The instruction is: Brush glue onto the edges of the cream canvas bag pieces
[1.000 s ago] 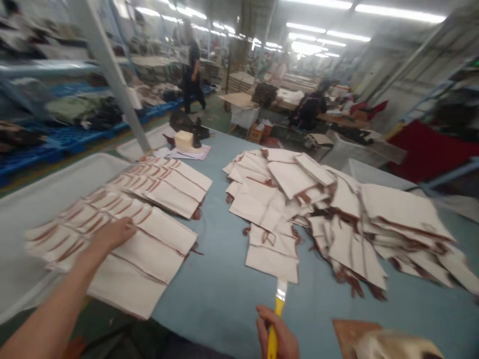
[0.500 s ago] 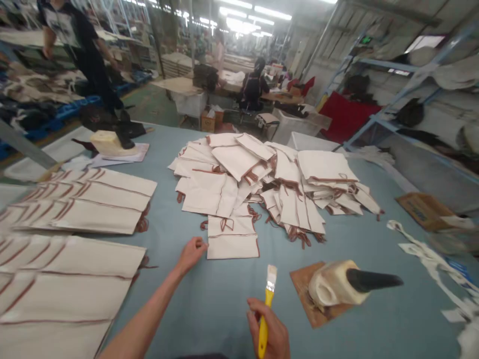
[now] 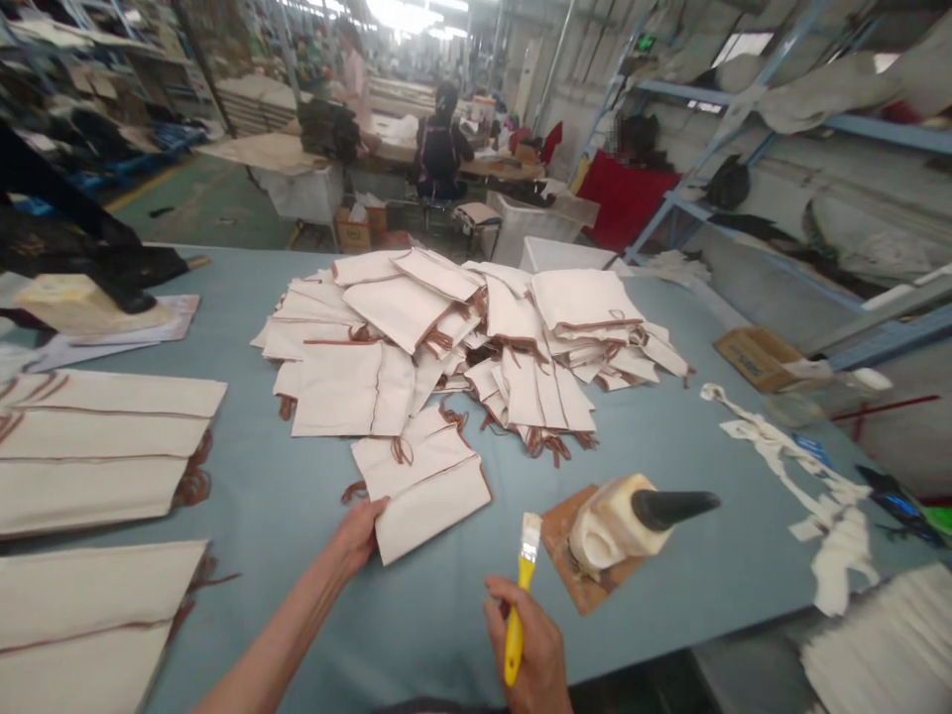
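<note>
My left hand (image 3: 361, 535) grips the left edge of a cream fabric piece (image 3: 435, 501) with brown trim, which lies tilted on the blue-green table. In my right hand (image 3: 530, 635) is a yellow-handled brush (image 3: 519, 605), its pale bristles pointing up and away from me. Just right of the brush, a cream container with a black handle (image 3: 621, 526) rests on a brown board (image 3: 591, 590). Beyond the held piece is a heaped pile of similar fabric pieces (image 3: 402, 307) with brown ties.
Overlapping rows of fabric pieces (image 3: 104, 451) cover the table's left side. A second cream container (image 3: 81, 302) sits on papers at the far left. To the right are a cardboard box (image 3: 759, 357) and white strips (image 3: 777, 466). A person (image 3: 440, 149) sits in the background.
My left hand has taken hold of the fabric piece, which has turned and shifted nearer. The view has swung right. My right hand still holds the brush.
</note>
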